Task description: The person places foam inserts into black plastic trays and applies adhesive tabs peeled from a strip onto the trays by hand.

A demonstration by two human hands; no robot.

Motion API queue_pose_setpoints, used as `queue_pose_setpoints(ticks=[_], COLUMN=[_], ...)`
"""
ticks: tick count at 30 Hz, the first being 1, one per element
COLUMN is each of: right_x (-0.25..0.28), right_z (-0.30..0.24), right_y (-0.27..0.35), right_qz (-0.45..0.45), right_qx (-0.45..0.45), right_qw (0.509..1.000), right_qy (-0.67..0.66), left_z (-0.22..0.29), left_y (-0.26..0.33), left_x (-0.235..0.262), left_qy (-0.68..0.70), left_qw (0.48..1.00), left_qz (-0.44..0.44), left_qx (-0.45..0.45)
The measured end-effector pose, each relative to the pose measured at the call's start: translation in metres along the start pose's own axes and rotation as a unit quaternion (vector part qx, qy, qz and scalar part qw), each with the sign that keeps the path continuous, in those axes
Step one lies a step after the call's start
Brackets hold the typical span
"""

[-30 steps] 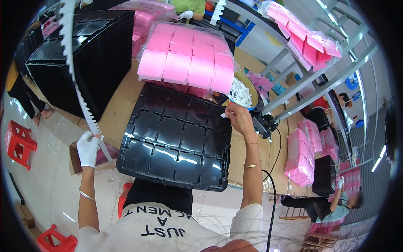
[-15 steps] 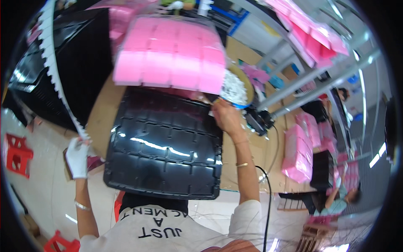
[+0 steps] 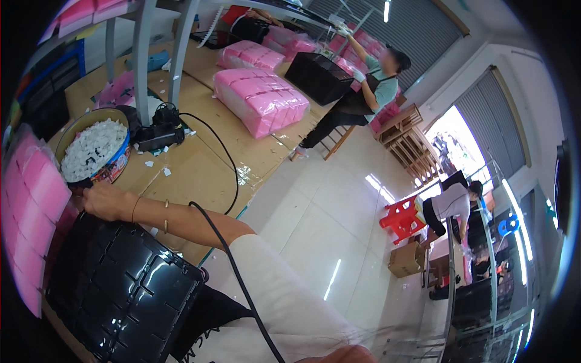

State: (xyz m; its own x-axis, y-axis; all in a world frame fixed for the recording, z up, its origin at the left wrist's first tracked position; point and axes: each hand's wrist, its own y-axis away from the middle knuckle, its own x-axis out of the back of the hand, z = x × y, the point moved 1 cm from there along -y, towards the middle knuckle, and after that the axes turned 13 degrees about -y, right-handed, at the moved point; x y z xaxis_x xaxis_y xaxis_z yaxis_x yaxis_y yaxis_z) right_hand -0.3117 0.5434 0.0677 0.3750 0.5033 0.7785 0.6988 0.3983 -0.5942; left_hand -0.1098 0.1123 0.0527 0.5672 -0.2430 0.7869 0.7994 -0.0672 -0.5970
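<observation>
Here the fingers of the right hand (image 3: 106,202) are curled down at the far edge of a black moulded tray (image 3: 121,287), apparently gripping its rim, though the fingertips are hidden behind the tray and the pink bundle, so the grip itself cannot be told for certain. Two thin bangles sit on the wrist, and the forearm runs back to a white sleeve at the lower middle. The left hand is out of view.

The tray lies tilted across the person's lap and the near edge of the desk (image 3: 193,175), its ribbed, glossy underside facing the camera. A wrapped bundle of pink packs (image 3: 33,212) rests against its left side, touching it.

Just beyond the hand stands a round tin (image 3: 94,151) filled with small white pieces. Near it, by a grey post, lies a black device (image 3: 158,130) whose black cable (image 3: 230,266) loops over the desk and crosses the forearm. A few white scraps are scattered on the brown desk top.

Farther along lies a large pink wrapped stack (image 3: 260,100). Well apart, another person (image 3: 375,81) reaches upward beside a black crate (image 3: 318,77). A red stool (image 3: 402,218) stands on the tiled floor.
</observation>
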Motion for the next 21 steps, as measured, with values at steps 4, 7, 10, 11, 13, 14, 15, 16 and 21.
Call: queue_pose_setpoints(ticks=[4, 7, 10, 11, 13, 14, 15, 16, 21], right_x=[-0.008, -0.011, 0.030, 0.040, 0.059, 0.054, 0.045, 0.037, 0.045], right_z=[-0.024, -0.039, -0.038, -0.036, -0.028, -0.030, -0.032, -0.032, -0.032], right_y=[-0.016, -0.036, -0.001, 0.015, 0.026, 0.020, 0.012, 0.006, -0.008], right_qz=[-0.009, -0.060, -0.160, -0.151, -0.141, -0.125, -0.132, -0.084, -0.046], right_qx=[0.006, 0.014, -0.041, -0.069, -0.077, -0.063, -0.044, -0.062, -0.065], right_qw=[1.000, 0.994, 0.985, 0.985, 0.984, 0.984, 0.983, 0.987, 0.988], right_qy=[-0.001, -0.090, -0.043, -0.040, -0.083, -0.108, -0.120, -0.122, -0.133], left_z=[-0.164, -0.092, -0.012, -0.001, 0.020, 0.018, 0.015, 0.013, 0.013], left_y=[0.039, 0.046, 0.012, 0.005, -0.010, -0.011, -0.008, -0.003, -0.002], left_x=[-0.138, -0.039, 0.001, 0.005, 0.011, 0.017, 0.025, 0.031, 0.037], left_qy=[0.126, 0.249, 0.224, 0.209, 0.205, 0.209, 0.201, 0.194, 0.190], left_qw=[0.985, 0.939, 0.940, 0.947, 0.950, 0.946, 0.945, 0.945, 0.936], left_qz=[-0.004, -0.135, -0.157, -0.162, -0.165, -0.166, -0.164, -0.158, -0.184], left_qx=[-0.118, 0.192, 0.203, 0.182, 0.170, 0.182, 0.197, 0.211, 0.232])
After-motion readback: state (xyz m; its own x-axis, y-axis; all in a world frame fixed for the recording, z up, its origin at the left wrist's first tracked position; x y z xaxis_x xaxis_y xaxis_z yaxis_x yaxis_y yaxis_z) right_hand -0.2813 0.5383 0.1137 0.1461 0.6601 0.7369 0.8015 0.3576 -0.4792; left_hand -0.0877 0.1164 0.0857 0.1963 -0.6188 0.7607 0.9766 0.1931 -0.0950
